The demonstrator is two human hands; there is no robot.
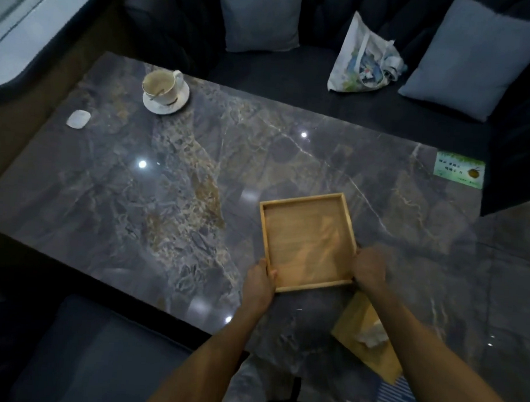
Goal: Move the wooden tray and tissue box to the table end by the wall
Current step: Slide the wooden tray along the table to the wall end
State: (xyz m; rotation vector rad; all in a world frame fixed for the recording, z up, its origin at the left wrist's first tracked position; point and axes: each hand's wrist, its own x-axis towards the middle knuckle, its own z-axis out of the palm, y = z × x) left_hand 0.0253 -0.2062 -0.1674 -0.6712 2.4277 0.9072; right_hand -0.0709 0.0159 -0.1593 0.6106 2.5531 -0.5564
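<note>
A square wooden tray (306, 242), empty, lies on the dark marble table (166, 196) near its right end. My left hand (258, 279) grips the tray's near left corner, thumb over the rim. My right hand (370, 267) is closed on the tray's near right corner. The wooden tissue box (360, 329), with white tissue sticking out of its top, sits on the table close to me, partly hidden under my right forearm.
A white cup on a saucer (165, 90) and a small white object (78, 119) stand at the table's far left. A green card (459, 169) lies at the far right corner. Sofa cushions and a tote bag (364, 59) sit behind the table.
</note>
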